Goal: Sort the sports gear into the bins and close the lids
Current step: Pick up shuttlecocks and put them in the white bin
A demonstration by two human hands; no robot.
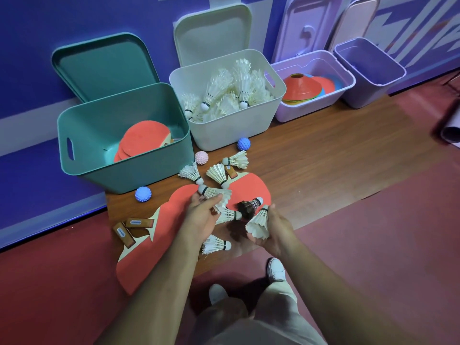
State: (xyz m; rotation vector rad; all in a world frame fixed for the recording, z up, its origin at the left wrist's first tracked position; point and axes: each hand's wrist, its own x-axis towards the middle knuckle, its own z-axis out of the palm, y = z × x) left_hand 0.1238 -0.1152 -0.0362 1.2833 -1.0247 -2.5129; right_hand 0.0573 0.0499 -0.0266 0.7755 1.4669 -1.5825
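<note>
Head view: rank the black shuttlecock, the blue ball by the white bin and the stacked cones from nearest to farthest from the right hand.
1. Black shuttlecock, just ahead of the right hand.
2. Blue ball, farther ahead, beside the white bin.
3. Cones, farthest, in the lilac bin at back right.

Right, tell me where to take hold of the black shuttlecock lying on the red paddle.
Pinch the black shuttlecock at its cork, from above on the far right. It lies on its side on the red paddle, cork pointing that way and clear; its dark feathers sit next to a white shuttlecock and would likely crush.
</note>
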